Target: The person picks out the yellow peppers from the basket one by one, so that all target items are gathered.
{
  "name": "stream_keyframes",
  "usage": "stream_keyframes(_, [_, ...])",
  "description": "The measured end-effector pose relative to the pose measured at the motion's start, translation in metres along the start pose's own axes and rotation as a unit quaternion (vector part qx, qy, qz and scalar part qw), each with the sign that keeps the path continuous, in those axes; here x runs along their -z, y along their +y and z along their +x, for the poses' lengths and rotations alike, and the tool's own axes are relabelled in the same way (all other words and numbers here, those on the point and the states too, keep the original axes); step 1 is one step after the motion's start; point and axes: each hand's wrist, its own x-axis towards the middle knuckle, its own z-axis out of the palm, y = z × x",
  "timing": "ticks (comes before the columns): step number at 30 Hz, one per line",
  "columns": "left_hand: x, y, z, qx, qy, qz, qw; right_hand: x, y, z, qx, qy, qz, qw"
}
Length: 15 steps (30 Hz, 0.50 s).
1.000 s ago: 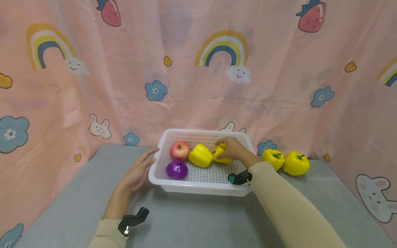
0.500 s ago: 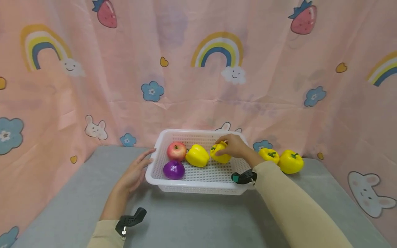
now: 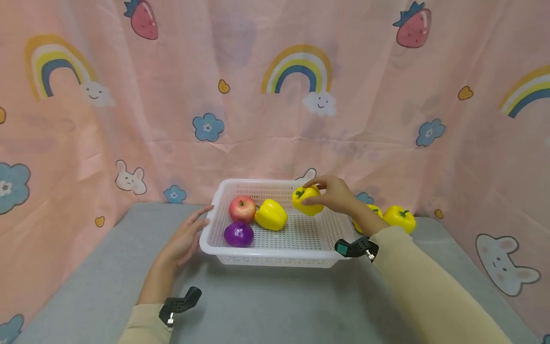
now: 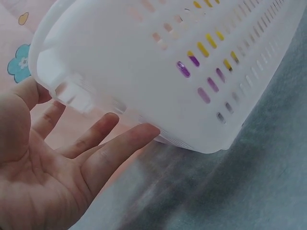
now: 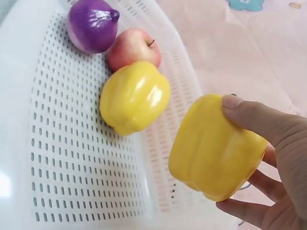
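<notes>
My right hand (image 3: 337, 195) grips a yellow bell pepper (image 3: 306, 199), thumb on one side and fingers on the other, raised above the right part of a white perforated basket (image 3: 275, 256). In the right wrist view, this held pepper (image 5: 216, 148) appears apart from the basket floor. A second yellow bell pepper (image 3: 271, 215) lies inside, beside a red apple (image 3: 242, 209). Nearest the basket's front left corner is a purple onion (image 3: 238, 234). My left hand (image 3: 184, 241) touches the basket's left end; its extended fingers rest against the wall (image 4: 110, 62) in the left wrist view.
Two more yellow bell peppers stand on the grey table (image 3: 275, 306) right of the basket; the outer pepper (image 3: 399, 218) shows best, while the inner pepper (image 3: 375, 210) is partly behind my right arm. A pink patterned curtain (image 3: 258, 143) hangs close behind the basket.
My right hand has raised the gripped bell pepper from the basket floor, turning it and drawing slightly right. The left hand stays at the basket's end. The head view has shifted slightly.
</notes>
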Motion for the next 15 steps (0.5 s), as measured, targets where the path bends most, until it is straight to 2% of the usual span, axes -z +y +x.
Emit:
stream_keyframes(9, [-0.001, 0.001, -0.003, 0.004, 0.005, 0.001, 1.0, 0.021, -0.002, -0.03, 0.028, 0.053, 0.03, 0.9977])
stream_keyframes(15, [-0.002, 0.0, -0.002, -0.003, 0.005, 0.002, 1.0, 0.033, -0.003, -0.057, 0.015, 0.079, 0.058, 0.9951])
